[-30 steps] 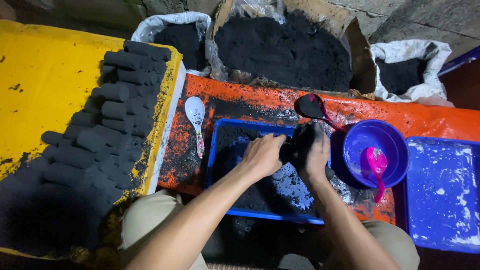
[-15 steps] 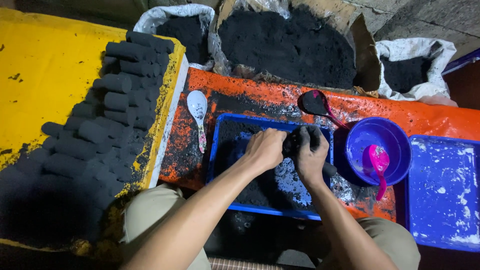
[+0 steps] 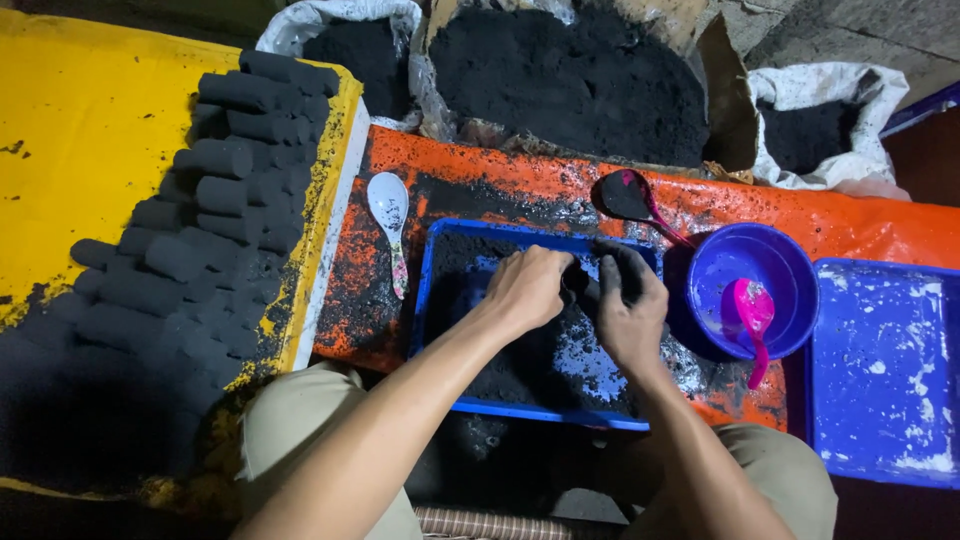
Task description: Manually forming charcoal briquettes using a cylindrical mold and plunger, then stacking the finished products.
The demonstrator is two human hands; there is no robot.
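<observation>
Two bare forearms reach away from the person's lap into a shallow blue tray (image 3: 440, 300) holding damp, crumbly black powder. The left hand (image 3: 525, 290) is curled knuckles-up, and the blackened right hand (image 3: 630, 305) faces it. Between them sits a dark lump of charcoal paste (image 3: 582, 285), pressed from both sides. The fingers of both hands close around this lump, though its exact shape is hidden in the grip. It lies level with the two hands, equally close to each, over the far middle of the tray.

Left of the tray, a white plastic spoon (image 3: 390, 225) lies on an orange tarp (image 3: 480, 170), handle pointing near. Further left, matte black cylindrical briquettes (image 3: 200, 240) are stacked in rows on a yellow board (image 3: 80, 130), their long axes running left to right. Right of the tray stands a round purple bowl (image 3: 750, 260) with a pink spoon (image 3: 750, 315) in it, and beyond that another flat blue tray (image 3: 890, 370) dusted white. A pink scoop (image 3: 635, 200) caked black rests just beyond the working tray. Farthest off, white sacks (image 3: 850, 90) and a cardboard box (image 3: 725, 90) hold loose black charcoal powder.
</observation>
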